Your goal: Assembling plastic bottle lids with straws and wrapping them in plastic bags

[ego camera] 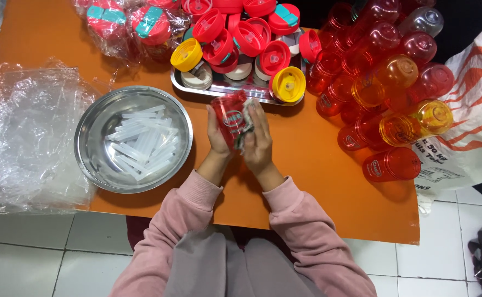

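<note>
Pink sleeves [197,220] nearest camera. Left hand [217,138] and right hand [258,144] both clasped round red cup [231,118], held between palms above orange table [318,165], just right of steel bowl [133,138].

— What's the room like?
— White tiled floor [43,247] with dark grout lines, evenly lit.
— And the furniture?
— One low orange worktop [329,181], its near edge rough, standing on those tiles.

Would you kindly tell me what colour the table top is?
Orange: the table top shows plainly in the head view, beneath the hands.
</note>
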